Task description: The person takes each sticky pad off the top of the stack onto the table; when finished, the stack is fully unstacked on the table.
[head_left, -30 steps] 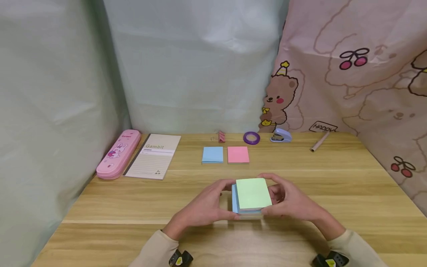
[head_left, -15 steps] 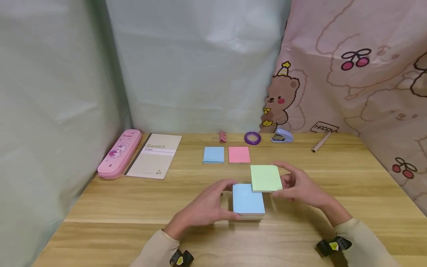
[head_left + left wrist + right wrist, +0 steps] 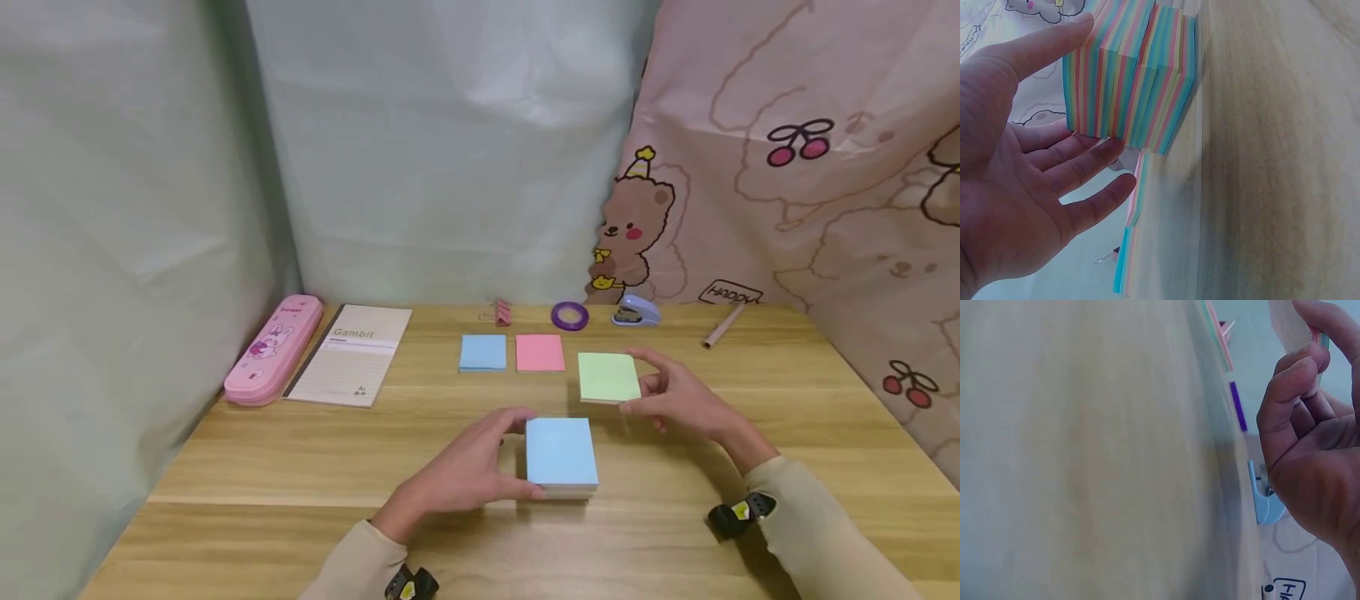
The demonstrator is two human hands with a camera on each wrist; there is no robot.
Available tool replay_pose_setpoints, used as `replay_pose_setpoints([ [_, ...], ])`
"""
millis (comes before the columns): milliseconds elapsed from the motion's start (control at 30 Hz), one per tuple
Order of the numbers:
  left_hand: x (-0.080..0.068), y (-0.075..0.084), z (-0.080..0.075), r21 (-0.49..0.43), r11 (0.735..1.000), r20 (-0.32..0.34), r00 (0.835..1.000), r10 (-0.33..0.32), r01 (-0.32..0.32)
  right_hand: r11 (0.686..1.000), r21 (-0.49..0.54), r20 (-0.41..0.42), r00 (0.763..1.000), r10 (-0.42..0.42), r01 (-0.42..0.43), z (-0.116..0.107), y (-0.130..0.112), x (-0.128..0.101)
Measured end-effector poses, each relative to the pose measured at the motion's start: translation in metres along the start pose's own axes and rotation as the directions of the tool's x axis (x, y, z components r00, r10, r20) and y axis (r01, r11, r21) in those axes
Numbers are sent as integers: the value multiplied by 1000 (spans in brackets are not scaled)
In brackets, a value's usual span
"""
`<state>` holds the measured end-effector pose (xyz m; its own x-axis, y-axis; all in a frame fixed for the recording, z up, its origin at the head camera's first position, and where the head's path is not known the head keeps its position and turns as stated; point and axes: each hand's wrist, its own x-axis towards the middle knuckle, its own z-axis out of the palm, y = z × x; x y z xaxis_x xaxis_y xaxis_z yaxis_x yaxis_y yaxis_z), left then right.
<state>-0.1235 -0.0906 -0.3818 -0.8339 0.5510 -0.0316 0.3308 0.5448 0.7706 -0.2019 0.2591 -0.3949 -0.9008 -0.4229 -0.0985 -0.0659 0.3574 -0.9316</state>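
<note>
Wooden planks of the table [image 3: 247, 467] run under everything we see, with pale sheeting behind and a bear-printed cloth at the right. Starting at the left, we count one pink pencil case [image 3: 273, 350] and one notebook [image 3: 350, 355], both well beyond our fingers. Our left hand [image 3: 457, 477] lies with its fingers straight and relaxed, fingertips and thumb touching the left side of the thick striped stack of notes [image 3: 561, 454], blue on top; the left wrist view shows nothing gripped. Past those fingertips lie two thin pads, one blue pad [image 3: 483, 352] and one pink pad [image 3: 540, 352], with one small clip [image 3: 502, 312], one purple tape roll [image 3: 569, 316] and one stapler [image 3: 634, 312] farther back. Our right hand [image 3: 678, 400] pinches one green pad [image 3: 608, 377] by its right edge between thumb and curled fingers, just right of the pink one. One pen [image 3: 722, 325] lies beyond it.
</note>
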Motion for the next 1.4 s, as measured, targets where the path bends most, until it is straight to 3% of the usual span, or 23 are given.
replay_pose_setpoints([
  [467, -1, 1, 0, 5, 1000, -4, 1000, -11, 11, 997, -71, 44, 998, 41, -38, -24, 1, 34],
  [700, -1, 2, 1, -5, 1000, 6, 1000, -10, 10, 992, -71, 53, 993, 105, -101, -33, 1, 50],
  [1400, -1, 2, 1, 13, 1000, -1, 1000, -5, 5, 979, -108, 95, 978, 184, -173, -34, 11, 74],
])
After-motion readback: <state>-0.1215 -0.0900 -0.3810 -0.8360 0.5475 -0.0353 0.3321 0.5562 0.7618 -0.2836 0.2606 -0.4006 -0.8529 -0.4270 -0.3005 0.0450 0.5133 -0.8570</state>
